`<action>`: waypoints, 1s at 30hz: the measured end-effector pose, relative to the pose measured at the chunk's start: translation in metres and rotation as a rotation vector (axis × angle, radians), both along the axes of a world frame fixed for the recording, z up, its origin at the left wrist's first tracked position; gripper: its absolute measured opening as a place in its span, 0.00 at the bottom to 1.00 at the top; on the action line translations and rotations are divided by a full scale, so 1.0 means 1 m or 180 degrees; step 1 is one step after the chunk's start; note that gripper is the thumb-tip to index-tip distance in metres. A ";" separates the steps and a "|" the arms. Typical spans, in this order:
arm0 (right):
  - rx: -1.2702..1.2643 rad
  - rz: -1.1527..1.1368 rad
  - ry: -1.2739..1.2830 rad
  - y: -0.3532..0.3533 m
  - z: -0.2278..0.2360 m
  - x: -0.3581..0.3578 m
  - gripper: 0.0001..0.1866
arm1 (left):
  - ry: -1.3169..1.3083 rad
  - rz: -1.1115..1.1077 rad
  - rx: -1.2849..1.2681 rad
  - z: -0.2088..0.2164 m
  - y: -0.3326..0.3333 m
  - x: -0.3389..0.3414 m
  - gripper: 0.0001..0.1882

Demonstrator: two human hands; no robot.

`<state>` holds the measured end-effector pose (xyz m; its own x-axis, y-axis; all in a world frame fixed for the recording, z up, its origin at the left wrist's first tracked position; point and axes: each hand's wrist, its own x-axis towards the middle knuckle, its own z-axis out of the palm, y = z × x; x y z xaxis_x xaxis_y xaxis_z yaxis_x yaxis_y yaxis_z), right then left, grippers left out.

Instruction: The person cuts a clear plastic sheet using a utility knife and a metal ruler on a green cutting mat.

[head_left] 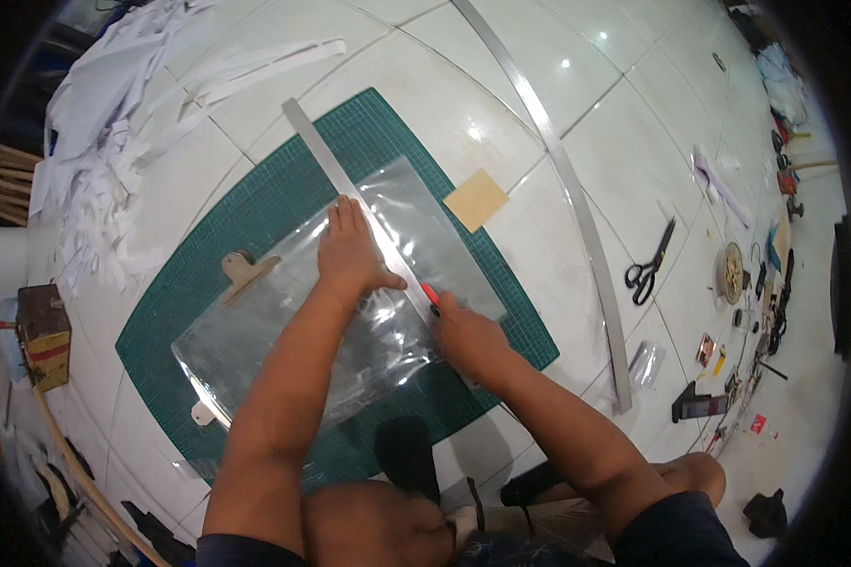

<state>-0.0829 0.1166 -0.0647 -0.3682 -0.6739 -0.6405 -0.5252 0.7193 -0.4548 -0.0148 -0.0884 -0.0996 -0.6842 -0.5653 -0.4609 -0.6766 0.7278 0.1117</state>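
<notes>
A clear plastic sheet lies over a green cutting mat on the floor. Across both runs a metal ruler, slanting from the far left toward me. My left hand presses on the ruler with fingers stretched forward and thumb spread. Close to the ruler's near end, my right hand grips a red cutter knife against its right edge; the blade tip is too small to make out. Two clips, one tan and one white, sit along the sheet's left edge.
A yellowish square overlaps the mat's right edge. Beyond it lies a long metal strip, then black scissors. White paper strips heap up at far left, above a worn box. A bowl and tools line the right side.
</notes>
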 end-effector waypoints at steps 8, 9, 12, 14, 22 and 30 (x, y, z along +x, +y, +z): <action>0.0522 0.0096 -0.0067 0.125 0.025 0.025 0.10 | -0.0078 -0.0029 -0.0050 0.002 0.001 0.000 0.81; 0.0556 0.0155 -0.0039 0.131 0.025 0.027 0.11 | -0.0022 -0.0032 -0.0083 0.002 0.000 0.000 0.81; 0.0501 0.0165 -0.0004 0.138 0.027 0.028 0.10 | 0.0083 -0.0042 -0.0094 -0.002 -0.002 0.001 0.81; 0.0464 0.0207 0.0055 0.142 0.030 0.027 0.10 | 0.0157 -0.0032 -0.0079 -0.007 -0.001 0.001 0.81; -0.0476 0.0111 0.0467 0.026 0.030 -0.017 0.12 | 0.0458 0.0013 -0.0022 -0.005 -0.003 0.009 0.80; -0.1244 -0.0037 0.0577 -0.112 -0.034 -0.011 0.12 | 0.0586 0.0061 -0.0159 -0.023 -0.004 0.014 0.64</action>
<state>-0.0934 0.0045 -0.0991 -0.4603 -0.8482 -0.2620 -0.6147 0.5174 -0.5954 -0.0005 -0.0922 -0.1228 -0.7433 -0.5980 -0.2999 -0.6618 0.7228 0.1990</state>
